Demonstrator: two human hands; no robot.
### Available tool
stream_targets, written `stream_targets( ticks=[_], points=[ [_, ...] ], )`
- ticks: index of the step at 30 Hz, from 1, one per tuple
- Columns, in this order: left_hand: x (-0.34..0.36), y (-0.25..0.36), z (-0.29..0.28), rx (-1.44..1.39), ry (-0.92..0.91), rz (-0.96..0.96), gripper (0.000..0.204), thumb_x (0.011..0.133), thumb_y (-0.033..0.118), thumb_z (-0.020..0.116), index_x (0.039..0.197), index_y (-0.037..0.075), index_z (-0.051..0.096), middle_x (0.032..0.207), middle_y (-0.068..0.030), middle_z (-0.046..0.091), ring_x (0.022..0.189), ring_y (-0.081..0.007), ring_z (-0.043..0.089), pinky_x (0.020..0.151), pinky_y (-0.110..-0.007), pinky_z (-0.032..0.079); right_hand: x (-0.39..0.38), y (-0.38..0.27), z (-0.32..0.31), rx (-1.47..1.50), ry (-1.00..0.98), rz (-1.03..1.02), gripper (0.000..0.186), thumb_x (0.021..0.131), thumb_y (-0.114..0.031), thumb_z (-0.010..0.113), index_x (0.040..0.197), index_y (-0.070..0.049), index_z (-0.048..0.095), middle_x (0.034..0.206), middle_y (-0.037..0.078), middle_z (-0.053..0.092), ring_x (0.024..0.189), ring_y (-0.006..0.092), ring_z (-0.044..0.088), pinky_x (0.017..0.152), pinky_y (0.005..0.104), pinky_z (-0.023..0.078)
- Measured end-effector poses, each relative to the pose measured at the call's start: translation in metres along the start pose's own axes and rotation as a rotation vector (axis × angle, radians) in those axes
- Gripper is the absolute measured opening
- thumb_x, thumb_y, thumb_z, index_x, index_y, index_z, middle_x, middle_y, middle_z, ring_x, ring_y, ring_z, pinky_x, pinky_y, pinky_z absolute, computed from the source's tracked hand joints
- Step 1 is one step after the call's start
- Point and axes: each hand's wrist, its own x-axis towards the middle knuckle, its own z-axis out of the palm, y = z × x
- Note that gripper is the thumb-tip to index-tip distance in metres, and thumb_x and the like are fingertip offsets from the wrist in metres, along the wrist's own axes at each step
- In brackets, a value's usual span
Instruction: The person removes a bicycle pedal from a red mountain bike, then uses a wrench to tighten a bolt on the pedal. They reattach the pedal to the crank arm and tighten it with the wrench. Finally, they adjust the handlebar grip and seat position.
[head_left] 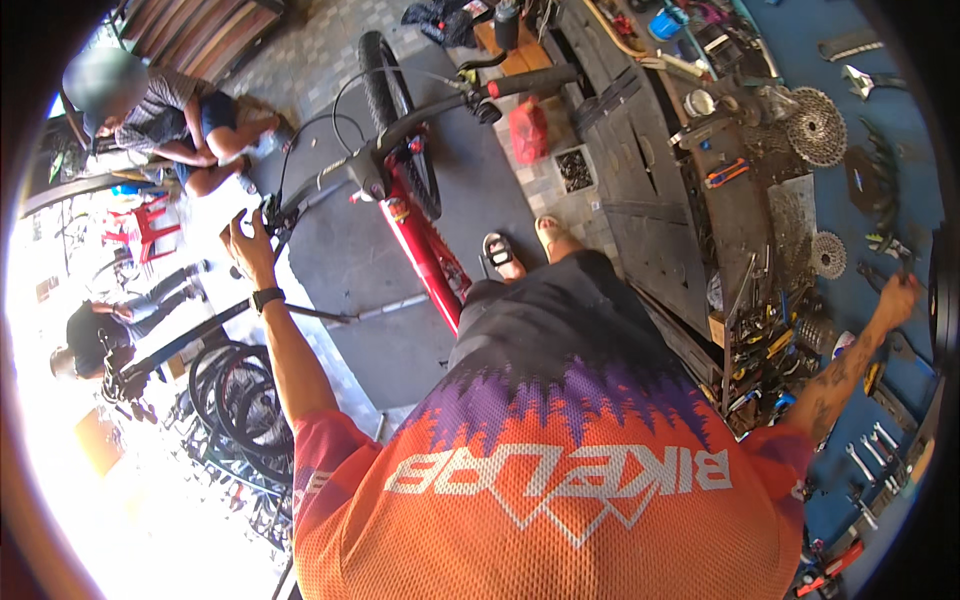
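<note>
A red bicycle frame (pixel 418 250) stands in front of me, its black handlebar (pixel 420 118) running across. My left hand (pixel 250 245), with a dark watch on the wrist, is at the handlebar's left end by the brake lever (pixel 272 208); its fingers curl about the grip, which they partly hide. Far to the right, my right hand (pixel 897 302) reaches up to the blue tool board (pixel 840 290). Its fingers are closed on a slim hand tool (pixel 905 268) with a dark shaft; the exact kind is unclear. Green-and-yellow pliers (pixel 886 245) hang just above that hand.
A cluttered workbench (pixel 740 220) lies to my right, with cassette sprockets (pixel 816 126) and wrenches (pixel 868 455) on the board. A repair stand arm (pixel 190 335) and several tyres (pixel 240 400) are at left. One person (pixel 165 120) sits far left, another (pixel 110 325) lower.
</note>
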Motion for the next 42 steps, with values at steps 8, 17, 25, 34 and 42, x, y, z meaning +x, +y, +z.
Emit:
stream_targets(
  ticks=[8,17,25,34,42],
  points=[
    [-0.084,0.097,-0.031,-0.355,0.153,0.036,0.021,0.099,0.018,0.073,0.116,0.008,0.077,0.1,-0.0087,0.073,0.082,-0.0191,0.067,0.077,-0.034,0.053,-0.279,-0.27,-0.181,1.11,-0.507,-0.163,0.023,0.104,-0.009,0.064,0.125,-0.001,0.066,0.114,0.011,0.074,0.09,0.0173,0.071,0.082,0.0319,0.057],
    [-0.154,0.2,-0.013,-0.555,-0.196,-0.214,0.035,0.103,0.018,0.069,0.133,0.001,0.064,0.102,-0.0088,0.074,0.084,-0.0128,0.068,0.078,-0.029,0.052,-0.469,-0.519,-0.199,1.672,-1.856,-0.12,0.03,0.106,-0.017,0.067,0.127,0.004,0.063,0.108,0.014,0.076,0.096,0.0195,0.078,0.081,0.0309,0.063],
    [-0.149,0.215,-0.007,-0.673,-0.331,-0.447,0.046,0.106,0.028,0.069,0.135,-0.007,0.063,0.109,-0.0127,0.075,0.094,-0.0179,0.074,0.081,-0.031,0.054,-0.486,-0.558,-0.198,1.732,-1.946,-0.024,0.03,0.106,-0.014,0.066,0.128,0.007,0.063,0.105,0.014,0.078,0.092,0.0185,0.078,0.082,0.0279,0.063],
    [-0.146,0.225,-0.013,-0.545,-0.358,-0.437,0.041,0.106,0.027,0.07,0.129,-0.005,0.069,0.111,-0.0105,0.076,0.096,-0.0166,0.072,0.084,-0.032,0.056,-0.491,-0.564,-0.2,1.739,-1.972,-0.025,0.03,0.106,-0.012,0.066,0.127,0.008,0.063,0.11,0.016,0.077,0.094,0.02,0.078,0.087,0.0296,0.065],
    [-0.152,0.224,-0.012,-0.563,-0.316,-0.435,0.039,0.106,0.027,0.068,0.128,-0.005,0.071,0.111,-0.0122,0.077,0.094,-0.0178,0.074,0.082,-0.032,0.057,-0.486,-0.565,-0.197,1.743,-2.016,-0.083,0.027,0.105,-0.011,0.067,0.124,0.008,0.064,0.103,0.015,0.077,0.09,0.0181,0.078,0.083,0.0285,0.065]
  ],
)
